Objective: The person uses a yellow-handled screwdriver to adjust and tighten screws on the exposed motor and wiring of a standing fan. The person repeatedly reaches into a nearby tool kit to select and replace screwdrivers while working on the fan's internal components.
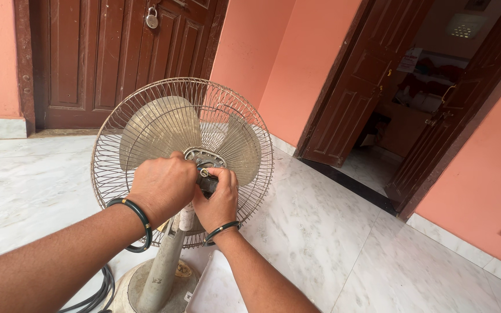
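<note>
A standing fan with a round wire guard and dusty beige blades stands in front of me, seen from behind. My left hand is closed around the dark motor housing at the back of the guard. My right hand grips the same housing from the right, its fingers near a small metal knob. The housing is mostly hidden by both hands. Each wrist wears a dark bangle. The grey stand pole slants down to a round base.
A dark cable coils by the base on the white marble floor. A white flat panel lies below my right forearm. A padlocked brown door is behind; an open doorway is at right, between orange walls.
</note>
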